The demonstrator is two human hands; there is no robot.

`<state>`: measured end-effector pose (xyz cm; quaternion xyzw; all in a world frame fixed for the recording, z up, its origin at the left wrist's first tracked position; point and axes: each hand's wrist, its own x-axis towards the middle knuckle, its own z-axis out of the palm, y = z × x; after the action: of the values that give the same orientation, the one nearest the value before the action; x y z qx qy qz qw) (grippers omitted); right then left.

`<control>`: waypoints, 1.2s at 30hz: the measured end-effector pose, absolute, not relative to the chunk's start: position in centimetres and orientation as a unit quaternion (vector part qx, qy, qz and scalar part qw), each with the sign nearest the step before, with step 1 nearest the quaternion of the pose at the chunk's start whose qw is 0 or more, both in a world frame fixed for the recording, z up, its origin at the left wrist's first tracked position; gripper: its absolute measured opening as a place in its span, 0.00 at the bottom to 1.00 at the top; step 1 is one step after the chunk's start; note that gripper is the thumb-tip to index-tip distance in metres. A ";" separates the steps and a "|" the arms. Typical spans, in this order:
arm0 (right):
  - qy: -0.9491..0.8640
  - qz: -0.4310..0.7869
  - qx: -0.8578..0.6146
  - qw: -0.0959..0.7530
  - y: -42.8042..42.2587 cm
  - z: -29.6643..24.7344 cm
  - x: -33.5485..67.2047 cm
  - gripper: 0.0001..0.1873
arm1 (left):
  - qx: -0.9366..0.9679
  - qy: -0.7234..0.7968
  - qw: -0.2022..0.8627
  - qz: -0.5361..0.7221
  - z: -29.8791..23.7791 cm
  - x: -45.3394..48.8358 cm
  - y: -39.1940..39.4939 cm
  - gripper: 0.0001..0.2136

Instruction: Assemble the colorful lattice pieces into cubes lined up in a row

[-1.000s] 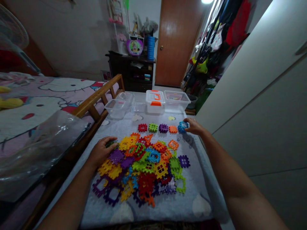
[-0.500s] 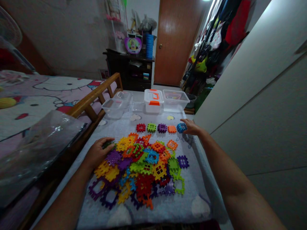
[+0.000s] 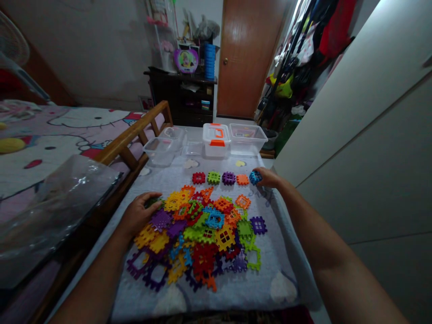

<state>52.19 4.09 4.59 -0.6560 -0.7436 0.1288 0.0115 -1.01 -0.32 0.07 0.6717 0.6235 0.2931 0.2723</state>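
On the cloth-covered table lies a heap of interlocking plastic tiles (image 3: 204, 256) in red, yellow, orange, green, blue and purple. Some are solid; others have window or frame cut-outs. My left hand (image 3: 141, 212) rests at the heap's left edge, thumb and fingers apart around a dark green piece that is partly hidden. Beyond the heap runs a row: red block (image 3: 199, 178), green block (image 3: 213, 177), purple block (image 3: 228, 178), orange piece (image 3: 242, 179) and blue block (image 3: 255, 177). At the row's right end, my right hand (image 3: 267, 177) has its fingers on the blue block.
Behind the row stand a lidded clear box (image 3: 216, 140) with orange latches and open clear bins (image 3: 248, 139) (image 3: 158, 151). A wooden bed rail (image 3: 135, 132) borders the table's left, with a plastic bag (image 3: 67, 202) beside it. A pale cabinet (image 3: 378, 148) rises at right.
The view has shifted slightly. My right fingers have shifted a little around the blue block, which looks slightly turned. My left hand stays at the heap's edge.
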 end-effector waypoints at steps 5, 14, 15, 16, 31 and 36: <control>-0.735 0.080 -0.666 0.097 2.0 6.4 51.6 0.44 | 0.667 0.624 0.279 0.298 0.1 -1.0 -0.4 0.26; -0.806 0.164 -0.546 0.163 -7.1 5.9 45.9 0.29 | 0.664 0.614 0.294 0.309 -0.2 -1.2 -0.3 0.26; -0.810 0.159 -0.542 0.154 -7.6 5.4 45.4 0.32 | 0.662 0.614 0.299 0.309 -0.1 -1.2 -0.4 0.27; -0.813 0.156 -0.542 0.148 -7.9 4.9 45.0 0.34 | 0.660 0.614 0.304 0.309 -0.1 -1.1 -0.4 0.27; -0.654 0.223 -0.643 0.330 -8.5 1.8 45.0 0.11 | 0.653 0.613 0.307 0.320 0.5 -0.7 -0.7 0.26; -0.630 0.229 -0.655 0.350 -8.7 1.4 45.2 0.11 | 0.653 0.611 0.311 0.322 0.2 -0.9 -0.6 0.27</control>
<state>45.25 -8.69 1.37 -0.6549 -0.6296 0.2287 0.3499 -0.85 -0.62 0.21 0.6533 0.6105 0.3219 0.3112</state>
